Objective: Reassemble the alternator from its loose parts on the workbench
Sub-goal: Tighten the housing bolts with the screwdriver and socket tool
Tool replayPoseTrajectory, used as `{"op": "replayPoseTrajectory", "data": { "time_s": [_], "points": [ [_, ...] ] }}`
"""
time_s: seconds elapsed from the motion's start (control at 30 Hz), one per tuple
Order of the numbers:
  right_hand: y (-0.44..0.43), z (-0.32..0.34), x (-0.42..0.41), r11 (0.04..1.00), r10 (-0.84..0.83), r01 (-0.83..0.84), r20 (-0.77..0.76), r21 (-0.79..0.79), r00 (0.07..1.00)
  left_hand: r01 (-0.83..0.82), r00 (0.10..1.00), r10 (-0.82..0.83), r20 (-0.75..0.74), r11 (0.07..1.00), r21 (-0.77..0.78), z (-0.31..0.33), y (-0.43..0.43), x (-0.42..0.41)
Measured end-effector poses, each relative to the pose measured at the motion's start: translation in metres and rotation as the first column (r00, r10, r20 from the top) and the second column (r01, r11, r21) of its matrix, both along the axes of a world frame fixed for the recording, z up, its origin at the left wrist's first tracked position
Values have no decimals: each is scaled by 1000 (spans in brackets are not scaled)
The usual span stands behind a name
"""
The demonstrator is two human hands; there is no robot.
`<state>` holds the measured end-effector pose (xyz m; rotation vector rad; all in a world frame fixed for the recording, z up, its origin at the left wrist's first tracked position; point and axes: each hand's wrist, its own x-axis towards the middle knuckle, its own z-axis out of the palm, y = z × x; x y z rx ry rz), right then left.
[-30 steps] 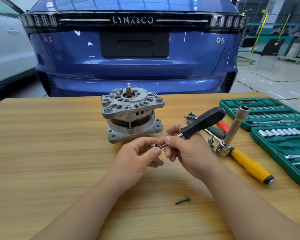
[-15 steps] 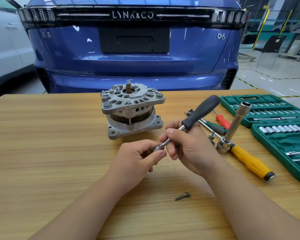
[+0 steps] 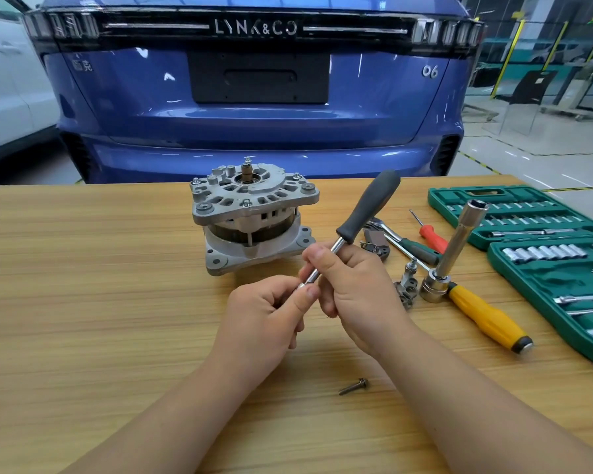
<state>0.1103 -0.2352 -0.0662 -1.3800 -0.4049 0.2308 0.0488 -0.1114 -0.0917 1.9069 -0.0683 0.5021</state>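
Near the alternator (image 3: 254,217), a grey-handled driver (image 3: 370,206) — right fingers (image 3: 322,261) around its shaft, left fingers (image 3: 305,297) tight on its tip.

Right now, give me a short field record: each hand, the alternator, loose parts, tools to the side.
left hand: pinches the tip of the driver
right hand: grips its metal shaft, dark handle pointing up and away
alternator: upright on the workbench, beyond both hands, untouched
loose bolt: lying between the forearms
side tools: yellow-handled tool, green socket case, on the right
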Motion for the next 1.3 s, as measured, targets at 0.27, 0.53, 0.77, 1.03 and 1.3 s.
{"op": "replayPoseTrajectory", "data": {
  "time_s": [0.27,0.53,0.77,1.03,1.3],
  "points": [
    [4,4,-1,933,-170,225,208,-280,963,-96,993,96,73,995,-5,1,-11,2],
    [19,31,11,897,-42,164,289,-412,956,-126,989,132,63,988,-87,19,4,10],
    [75,108,66,783,143,271,585,-561,798,-463,882,386,270,814,351,83,69,43],
    [95,92,78,855,164,160,549,-494,820,-435,898,389,203,854,286,94,97,60],
    [91,90,78,813,168,222,581,-538,796,-200,980,197,35,949,244,101,112,57]
  ]
}}
